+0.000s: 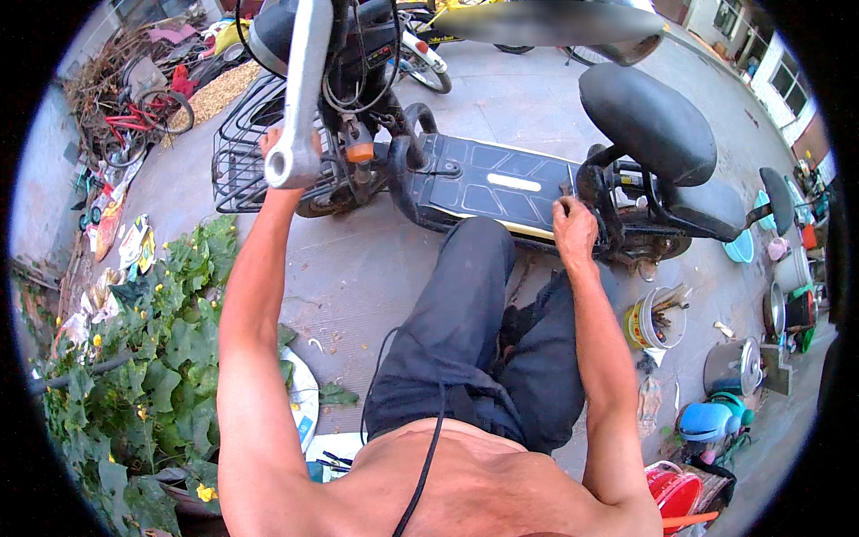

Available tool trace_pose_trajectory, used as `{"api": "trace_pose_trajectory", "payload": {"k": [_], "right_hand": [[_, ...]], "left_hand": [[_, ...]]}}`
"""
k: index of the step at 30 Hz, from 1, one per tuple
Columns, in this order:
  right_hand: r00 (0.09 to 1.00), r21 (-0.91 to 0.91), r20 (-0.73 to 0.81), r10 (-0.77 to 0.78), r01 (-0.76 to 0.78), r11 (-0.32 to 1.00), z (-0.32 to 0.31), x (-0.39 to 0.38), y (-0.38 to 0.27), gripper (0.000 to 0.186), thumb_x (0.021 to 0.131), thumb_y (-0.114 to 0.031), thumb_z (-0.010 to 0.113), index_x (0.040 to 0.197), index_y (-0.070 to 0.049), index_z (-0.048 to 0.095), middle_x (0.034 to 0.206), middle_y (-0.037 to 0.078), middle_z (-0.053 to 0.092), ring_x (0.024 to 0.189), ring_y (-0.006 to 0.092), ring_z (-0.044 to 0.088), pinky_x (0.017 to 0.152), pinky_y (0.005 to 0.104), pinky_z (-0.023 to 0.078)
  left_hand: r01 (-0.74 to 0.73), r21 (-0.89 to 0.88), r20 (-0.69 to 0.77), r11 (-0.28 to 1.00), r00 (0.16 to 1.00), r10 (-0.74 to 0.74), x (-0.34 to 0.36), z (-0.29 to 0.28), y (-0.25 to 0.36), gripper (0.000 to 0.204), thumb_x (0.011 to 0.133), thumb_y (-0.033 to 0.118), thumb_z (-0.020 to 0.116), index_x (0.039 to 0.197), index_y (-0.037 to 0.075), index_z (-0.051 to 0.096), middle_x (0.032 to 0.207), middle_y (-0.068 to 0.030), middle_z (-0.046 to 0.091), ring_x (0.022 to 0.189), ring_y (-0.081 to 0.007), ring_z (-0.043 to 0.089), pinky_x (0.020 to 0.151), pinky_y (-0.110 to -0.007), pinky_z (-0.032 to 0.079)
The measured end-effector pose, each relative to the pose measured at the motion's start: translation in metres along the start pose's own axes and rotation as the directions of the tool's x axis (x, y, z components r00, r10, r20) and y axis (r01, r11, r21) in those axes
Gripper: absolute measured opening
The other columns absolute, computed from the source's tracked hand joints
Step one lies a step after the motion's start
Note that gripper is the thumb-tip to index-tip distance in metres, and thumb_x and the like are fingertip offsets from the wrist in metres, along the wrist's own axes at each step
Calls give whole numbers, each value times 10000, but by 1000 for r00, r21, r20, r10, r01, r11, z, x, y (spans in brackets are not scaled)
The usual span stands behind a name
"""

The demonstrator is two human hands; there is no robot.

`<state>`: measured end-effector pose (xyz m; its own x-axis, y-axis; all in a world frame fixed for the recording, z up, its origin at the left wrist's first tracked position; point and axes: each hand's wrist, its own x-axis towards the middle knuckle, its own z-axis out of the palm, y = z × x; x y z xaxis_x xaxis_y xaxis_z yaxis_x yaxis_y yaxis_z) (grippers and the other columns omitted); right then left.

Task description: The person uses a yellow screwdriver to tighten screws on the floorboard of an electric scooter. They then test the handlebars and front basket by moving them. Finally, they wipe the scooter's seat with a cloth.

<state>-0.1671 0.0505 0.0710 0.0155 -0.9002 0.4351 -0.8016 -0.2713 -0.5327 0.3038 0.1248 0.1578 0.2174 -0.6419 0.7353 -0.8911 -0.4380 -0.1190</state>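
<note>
Scooter deck panel (474, 166) in place; I judge work unfinished. Right hand (574, 231) pinches slim tool (566, 188) near panel's rear; left hand (272, 143) half hidden, can't tell grip.

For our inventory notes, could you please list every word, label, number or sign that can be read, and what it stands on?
Nothing reads clearly enough to quote.
Scooter footboard: pale strip, no legible lettering.
Yellow-and-white bucket: markings too small to read.
Yellow-and-black panel at the top: marks too small and blurred.
</note>
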Motion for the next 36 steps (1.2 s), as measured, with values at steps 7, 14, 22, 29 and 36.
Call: {"api": "trace_pose_trajectory", "payload": {"k": [7, 14, 22, 29, 36], "right_hand": [[999, 127, 12, -53, 51, 991, 37, -3, -2, 221, 868, -235, 608, 956, -50, 692, 917, 181, 677, 864, 366, 647, 772, 456, 495], [993, 256, 83, 82, -101, 961, 38, 8, 0, 237, 864, -257, 602, 947, -58, 701, 895, 191, 682, 860, 377, 650, 773, 453, 493], [978, 422, 105, 182, -210, 882, 51, 24, -6, 213, 853, -271, 615, 917, -96, 717, 850, 178, 689, 822, 382, 657, 740, 463, 497], [975, 442, 190, 111, -186, 878, 67, 30, -22, 252, 856, -286, 613, 924, -62, 706, 847, 186, 688, 828, 389, 656, 748, 463, 501], [957, 459, 275, 93, -215, 862, 83, 26, -42, 257, 860, -298, 606, 907, -66, 708, 854, 183, 690, 826, 381, 658, 753, 470, 501]], "left_hand": [[65, 55, 39, 996, 997, -67, 3, 4, 6, 326, 825, 351, 627, 822, 26, 642, 845, -173, 666, 878, -356, 620, 808, -481, 441], [60, 97, 64, 993, 996, -66, 5, 7, 10, 327, 838, 357, 612, 814, 32, 637, 856, -164, 669, 904, -341, 615, 833, -471, 426], [50, 142, 95, 989, 993, -64, 8, 9, 12, 403, 882, 403, 547, 836, 12, 636, 867, -185, 662, 877, -364, 604, 815, -482, 425], [48, 116, 70, 992, 996, -56, 7, 12, 11, 344, 880, 354, 569, 798, 21, 601, 851, -163, 646, 877, -362, 579, 822, -476, 410], [63, 153, 108, 986, 991, -80, 4, 10, 8, 340, 871, 366, 581, 821, 30, 611, 877, -161, 653, 892, -347, 588, 835, -468, 405]]}}
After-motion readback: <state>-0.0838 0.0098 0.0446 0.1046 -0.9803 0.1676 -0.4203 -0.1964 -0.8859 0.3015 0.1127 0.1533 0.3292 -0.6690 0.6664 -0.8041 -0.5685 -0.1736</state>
